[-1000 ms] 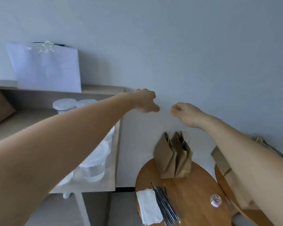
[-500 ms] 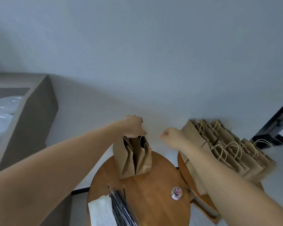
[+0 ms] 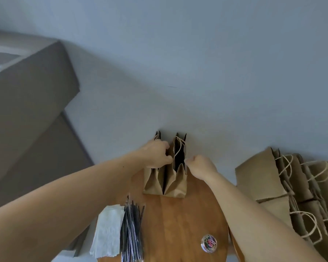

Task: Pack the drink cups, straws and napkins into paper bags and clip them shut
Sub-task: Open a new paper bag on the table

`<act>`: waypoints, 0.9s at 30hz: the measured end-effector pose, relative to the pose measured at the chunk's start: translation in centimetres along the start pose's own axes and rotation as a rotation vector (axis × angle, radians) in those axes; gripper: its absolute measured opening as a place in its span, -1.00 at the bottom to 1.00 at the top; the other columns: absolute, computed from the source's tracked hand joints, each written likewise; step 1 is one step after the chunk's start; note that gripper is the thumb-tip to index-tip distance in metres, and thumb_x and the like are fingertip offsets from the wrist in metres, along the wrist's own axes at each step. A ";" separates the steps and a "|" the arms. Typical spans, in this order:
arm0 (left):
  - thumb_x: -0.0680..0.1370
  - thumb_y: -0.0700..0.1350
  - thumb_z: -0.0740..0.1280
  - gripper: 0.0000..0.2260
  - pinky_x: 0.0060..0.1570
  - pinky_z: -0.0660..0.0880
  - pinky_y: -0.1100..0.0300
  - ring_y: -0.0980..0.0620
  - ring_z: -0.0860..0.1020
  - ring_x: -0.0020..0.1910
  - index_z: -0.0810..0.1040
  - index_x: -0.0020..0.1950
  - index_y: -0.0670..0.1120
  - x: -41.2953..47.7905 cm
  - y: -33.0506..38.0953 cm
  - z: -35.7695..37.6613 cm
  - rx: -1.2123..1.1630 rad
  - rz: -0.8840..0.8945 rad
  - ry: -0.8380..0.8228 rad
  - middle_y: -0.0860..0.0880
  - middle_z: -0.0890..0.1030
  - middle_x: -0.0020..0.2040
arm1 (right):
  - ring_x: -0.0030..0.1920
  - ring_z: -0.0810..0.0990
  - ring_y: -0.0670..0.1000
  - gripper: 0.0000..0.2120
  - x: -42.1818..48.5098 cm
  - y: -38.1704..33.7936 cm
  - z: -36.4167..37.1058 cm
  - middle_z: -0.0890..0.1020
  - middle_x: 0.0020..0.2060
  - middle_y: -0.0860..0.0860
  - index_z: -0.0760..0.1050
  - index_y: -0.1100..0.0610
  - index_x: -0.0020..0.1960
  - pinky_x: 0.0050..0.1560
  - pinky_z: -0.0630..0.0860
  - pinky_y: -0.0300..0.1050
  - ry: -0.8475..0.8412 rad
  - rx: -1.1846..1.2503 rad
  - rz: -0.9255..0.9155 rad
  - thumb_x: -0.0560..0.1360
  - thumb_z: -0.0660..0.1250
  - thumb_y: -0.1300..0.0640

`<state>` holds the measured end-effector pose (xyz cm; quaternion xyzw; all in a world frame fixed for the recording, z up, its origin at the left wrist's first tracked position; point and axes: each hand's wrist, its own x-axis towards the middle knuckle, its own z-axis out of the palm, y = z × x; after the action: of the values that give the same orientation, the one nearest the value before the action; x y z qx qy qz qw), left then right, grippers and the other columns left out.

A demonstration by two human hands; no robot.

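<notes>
The paper bag (image 3: 175,184) stands upright at the counter's (image 3: 187,214) far edge; the left hand (image 3: 156,155) pinches its left rim, the right hand (image 3: 200,166) its right rim; its mouth lies between them.

Round wooden table (image 3: 178,224) — two paper bags (image 3: 170,184) upright, napkins (image 3: 108,231), straws (image 3: 131,229), clip tub (image 3: 208,243) on top

One wide-angle view, worn on the head, looks forward and steeply down along both arms. The left hand (image 3: 156,154) and right hand (image 3: 201,167) are near, at the standing brown paper bags (image 3: 165,180) on the round wooden worktop (image 3: 187,224), with the pale grey wall (image 3: 197,53) beyond.
</notes>
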<state>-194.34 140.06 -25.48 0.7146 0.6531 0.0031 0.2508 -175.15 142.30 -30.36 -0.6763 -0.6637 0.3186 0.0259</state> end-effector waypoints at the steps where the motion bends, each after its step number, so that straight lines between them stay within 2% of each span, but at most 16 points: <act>1: 0.57 0.06 0.26 -0.58 0.25 0.44 -0.04 -0.15 0.44 0.30 0.47 0.33 -0.16 0.3 0.0 0.7 -0.014 -0.034 0.008 -0.15 0.49 0.32 | -0.16 0.57 0.12 -0.60 1.2 0.5 0.4 0.59 -0.24 0.07 0.52 0.14 -0.18 -0.23 0.42 -0.08 -0.015 -0.010 -0.014 0.62 0.14 -0.12; 6: 0.58 0.07 0.25 -0.51 0.30 0.42 0.01 -0.09 0.42 0.36 0.38 0.47 -0.09 0.5 -0.3 4.0 -0.123 -0.157 0.085 -0.09 0.43 0.43 | -0.30 0.55 0.08 -0.52 5.8 2.2 3.1 0.56 -0.37 0.06 0.46 0.12 -0.34 -0.38 0.32 -0.12 -0.068 -0.039 -0.071 0.63 0.12 -0.13; 9: 0.59 0.07 0.25 -0.52 0.28 0.40 0.06 -0.07 0.42 0.36 0.39 0.47 -0.08 0.1 -0.2 5.7 -0.150 -0.185 0.116 -0.07 0.43 0.43 | -0.36 0.56 0.13 -0.55 7.3 2.4 3.9 0.54 -0.42 0.09 0.42 0.15 -0.38 -0.34 0.42 -0.11 -0.082 0.009 -0.047 0.61 0.17 -0.05; 13: 0.59 0.06 0.25 -0.54 0.28 0.39 0.06 -0.05 0.41 0.37 0.40 0.46 -0.08 -0.1 0.3 6.7 -0.176 -0.192 0.158 -0.06 0.45 0.41 | -0.39 0.53 0.16 -0.68 7.4 3.2 2.9 0.50 -0.45 0.14 0.37 0.18 -0.40 -0.33 0.43 -0.09 -0.047 0.070 0.006 0.52 0.24 0.14; 18: 0.58 0.10 0.25 -0.50 0.21 0.46 0.07 -0.06 0.46 0.32 0.36 0.48 -0.06 -0.7 1.3 7.8 -0.198 -0.170 0.116 -0.06 0.45 0.40 | -0.41 0.49 0.06 -0.67 4.0 4.0 1.2 0.50 -0.45 0.08 0.41 0.17 -0.38 -0.47 0.27 -0.18 0.057 0.040 0.021 0.55 0.26 0.14; 20: 0.57 0.13 0.25 -0.52 0.15 0.52 0.06 -0.07 0.52 0.24 0.40 0.43 -0.07 -1.4 1.9 8.5 -0.221 -0.161 0.067 -0.06 0.50 0.34 | -0.41 0.47 0.02 -0.69 1.4 4.0 0.9 0.49 -0.43 0.04 0.40 0.12 -0.35 -0.48 0.23 -0.18 0.083 0.024 0.013 0.55 0.26 0.11; 24: 0.55 0.19 0.27 -0.65 -0.04 0.62 0.04 0.01 0.60 -0.11 0.47 0.13 -0.06 -3.3 2.6 10.2 -0.336 -0.186 -0.003 -0.03 0.58 -0.06 | -0.43 0.48 -0.04 -0.72 -4.3 4.7 1.7 0.46 -0.45 -0.03 0.38 0.03 -0.32 -0.46 0.28 -0.21 0.053 0.090 -0.053 0.56 0.26 0.10; 27: 0.55 0.13 0.30 -0.70 -0.09 0.64 0.06 0.00 0.61 -0.18 0.50 0.08 -0.09 -4.9 2.7 11.5 -0.392 -0.178 -0.020 -0.05 0.60 -0.15 | -0.45 0.51 -0.07 -0.75 -8.4 5.7 3.0 0.48 -0.49 -0.08 0.41 -0.05 -0.29 -0.44 0.34 -0.25 0.010 0.102 -0.084 0.56 0.27 0.09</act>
<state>-188.76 131.37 -32.99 0.5915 0.6981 0.1006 0.3907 -170.83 132.74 -32.03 -0.6470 -0.6743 0.3474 0.0771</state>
